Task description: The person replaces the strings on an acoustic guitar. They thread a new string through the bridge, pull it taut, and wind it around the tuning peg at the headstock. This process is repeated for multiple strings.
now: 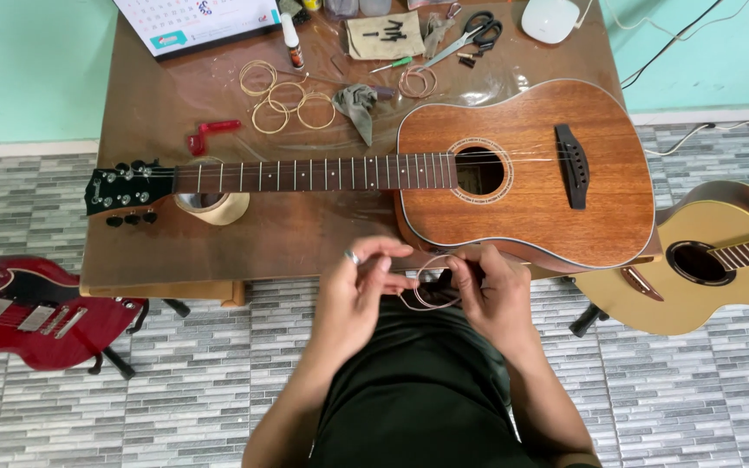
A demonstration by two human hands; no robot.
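Right, both hands meet over the lap just below the table edge, fingers pinched on a coiled guitar string (431,286). Left hand (359,290) has a ring on one finger, thumb and forefinger closed on the coil's 9 o'clock side. Right hand (491,290) grips the coil at its 3 o'clock side; its fingertips curl inward, so exact contact is hard to make out. The coil is thin and motion-blurred, loose end not traceable.

At 12 o'clock from the hands, a brown acoustic guitar (526,169) lies flat on the brown table (158,251), neck pointing to 9 o'clock, headstock (123,189) past the table's left part. A tape roll (214,206) sits under the neck near the headstock. Further up: more coiled strings (283,97), a red string winder (210,134), a grey cloth (355,106), scissors (474,35), a small glue bottle (291,39), a calendar (197,22) cut off by the top edge.

At 3 o'clock, a yellow acoustic guitar (704,260) on a stand, cut off at the frame's right. At 9 o'clock, a red electric guitar (32,316), cropped on the left. Forearms and dark trousers fill the bottom centre; elbows out of frame.
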